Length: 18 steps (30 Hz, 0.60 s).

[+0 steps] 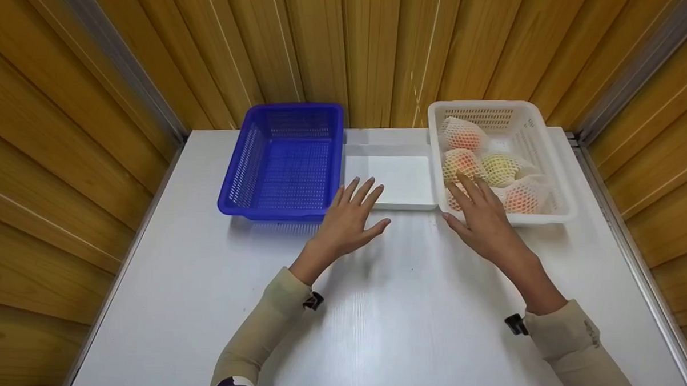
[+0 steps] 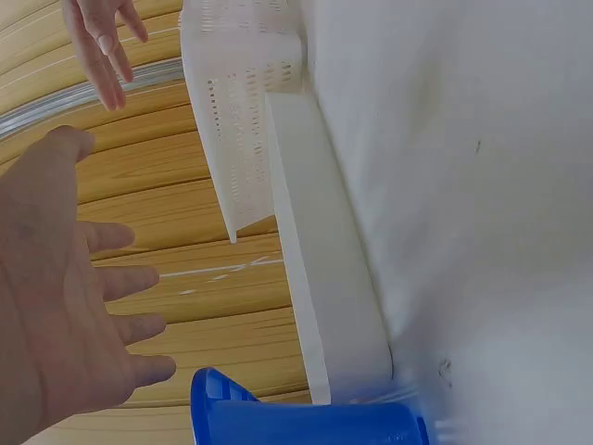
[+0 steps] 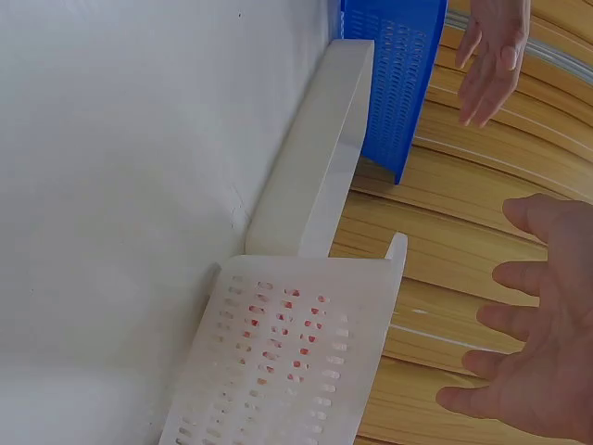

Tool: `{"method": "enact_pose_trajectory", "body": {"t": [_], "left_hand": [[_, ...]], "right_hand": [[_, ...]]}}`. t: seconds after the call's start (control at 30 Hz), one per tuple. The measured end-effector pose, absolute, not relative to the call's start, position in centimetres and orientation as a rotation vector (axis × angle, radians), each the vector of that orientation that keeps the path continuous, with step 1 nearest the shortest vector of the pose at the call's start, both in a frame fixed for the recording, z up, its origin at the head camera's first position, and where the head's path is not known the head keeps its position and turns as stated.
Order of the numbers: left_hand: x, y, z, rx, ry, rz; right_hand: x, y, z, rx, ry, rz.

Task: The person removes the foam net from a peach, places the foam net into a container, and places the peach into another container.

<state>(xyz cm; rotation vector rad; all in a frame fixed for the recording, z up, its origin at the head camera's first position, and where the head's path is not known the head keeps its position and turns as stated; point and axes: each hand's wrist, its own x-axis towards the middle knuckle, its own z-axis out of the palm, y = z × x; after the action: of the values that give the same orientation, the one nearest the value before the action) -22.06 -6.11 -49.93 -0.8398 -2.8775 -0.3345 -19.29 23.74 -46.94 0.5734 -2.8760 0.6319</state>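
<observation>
My left hand (image 1: 345, 224) hovers with spread fingers between the blue basket (image 1: 291, 214) and the shallow white tray (image 1: 400, 206), holding nothing. Over the front wall of the white basket (image 1: 566, 189) is my right hand (image 1: 482, 221), its fingers extended above the fruit and its grip empty. Several round fruits in foam nets lie in that basket: a reddish one (image 1: 464, 139) at the back, an orange one (image 1: 459, 161) close to my right fingertips, a yellow-green one (image 1: 500, 169) beside it and a pink-red one (image 1: 523, 196) at the front. Another netted fruit is partly hidden by my right hand.
The baskets and tray stand side by side along the back of the white table (image 1: 373, 331). Behind them rises a wood-panelled wall (image 1: 382, 57), with more panels at the left and right. The blue basket and tray show bare bottoms.
</observation>
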Motion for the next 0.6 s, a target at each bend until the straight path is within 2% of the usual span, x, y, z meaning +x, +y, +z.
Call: {"method": "enact_pose_trajectory", "body": {"t": [0.6], "left_hand": [[-21.8, -2.1, -51.1, -0.784, -2.938, -0.586]], "right_hand": [[-19.4, 25.1, -47.4, 0.480, -2.875, 0.643]]}}
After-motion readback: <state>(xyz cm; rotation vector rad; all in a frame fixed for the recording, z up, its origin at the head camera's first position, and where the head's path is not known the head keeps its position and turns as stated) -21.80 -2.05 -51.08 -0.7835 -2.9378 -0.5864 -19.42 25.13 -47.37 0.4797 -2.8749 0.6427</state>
